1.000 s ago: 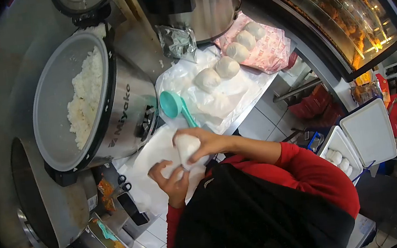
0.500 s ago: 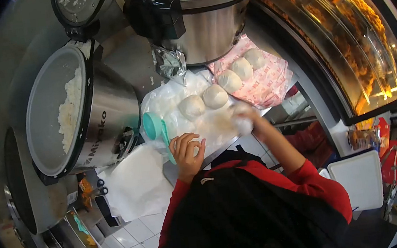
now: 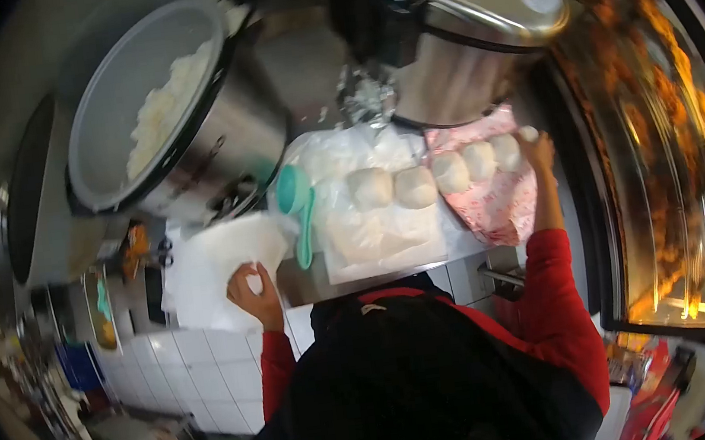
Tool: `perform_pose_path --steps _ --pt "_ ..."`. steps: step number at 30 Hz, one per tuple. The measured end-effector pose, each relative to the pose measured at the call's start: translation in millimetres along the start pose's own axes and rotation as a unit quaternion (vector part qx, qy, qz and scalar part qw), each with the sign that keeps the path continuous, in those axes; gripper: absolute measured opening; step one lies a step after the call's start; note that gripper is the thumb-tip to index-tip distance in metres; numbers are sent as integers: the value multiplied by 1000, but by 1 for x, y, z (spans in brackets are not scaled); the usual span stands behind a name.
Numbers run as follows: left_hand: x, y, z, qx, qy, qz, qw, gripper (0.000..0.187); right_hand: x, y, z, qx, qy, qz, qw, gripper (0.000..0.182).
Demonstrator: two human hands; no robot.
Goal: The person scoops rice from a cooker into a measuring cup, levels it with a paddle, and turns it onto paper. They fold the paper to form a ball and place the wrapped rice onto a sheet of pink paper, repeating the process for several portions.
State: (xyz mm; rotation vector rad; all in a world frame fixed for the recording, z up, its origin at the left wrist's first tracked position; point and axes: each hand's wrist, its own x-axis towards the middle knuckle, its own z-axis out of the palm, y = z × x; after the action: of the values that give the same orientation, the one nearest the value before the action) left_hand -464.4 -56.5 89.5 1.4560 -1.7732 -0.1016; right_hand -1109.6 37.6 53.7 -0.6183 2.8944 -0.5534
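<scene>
My left hand (image 3: 254, 294) is over the stack of white paper sheets (image 3: 229, 243), thumb and fingers curled round towards each other; whether they hold an edge of paper I cannot make out. At the right, my right hand (image 3: 539, 151) has its fingers round a white wrapped ball (image 3: 527, 134), at the end of a row of similar wrapped balls (image 3: 479, 160) on pink printed paper (image 3: 503, 203). Two more wrapped balls (image 3: 392, 188) sit on the white paper and plastic (image 3: 383, 247). A green scoop (image 3: 303, 217) lies left of them.
An open rice cooker (image 3: 221, 131) holding white rice (image 3: 170, 106) stands at the left. Behind the row is a closed metal cooker (image 3: 467, 77), with crumpled foil (image 3: 366, 97) beside it. A glass display case (image 3: 657, 142) of fried food borders the right.
My right hand has moved right, from the white paper to the far end of the pink paper. My left hand has shifted left to the paper stack. The view has turned.
</scene>
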Motion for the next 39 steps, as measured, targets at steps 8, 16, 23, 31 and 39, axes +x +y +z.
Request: perform_pose_path --steps 8,16,23,31,39 --pt "13 -73 -26 249 -203 31 947 54 -105 -87 -26 227 269 -211 912 38" --pt "6 -81 -4 199 -207 6 958 55 -366 -296 81 130 -196 -338 911 114" --pt "46 -106 -42 8 -267 -17 963 36 -357 -273 125 483 -314 -25 817 43" --pt "162 -154 -99 -203 -5 34 978 20 -311 -335 -71 396 204 -376 812 20" --pt "299 -86 -154 -276 84 298 910 27 -318 -623 -138 -204 170 -659 704 47"
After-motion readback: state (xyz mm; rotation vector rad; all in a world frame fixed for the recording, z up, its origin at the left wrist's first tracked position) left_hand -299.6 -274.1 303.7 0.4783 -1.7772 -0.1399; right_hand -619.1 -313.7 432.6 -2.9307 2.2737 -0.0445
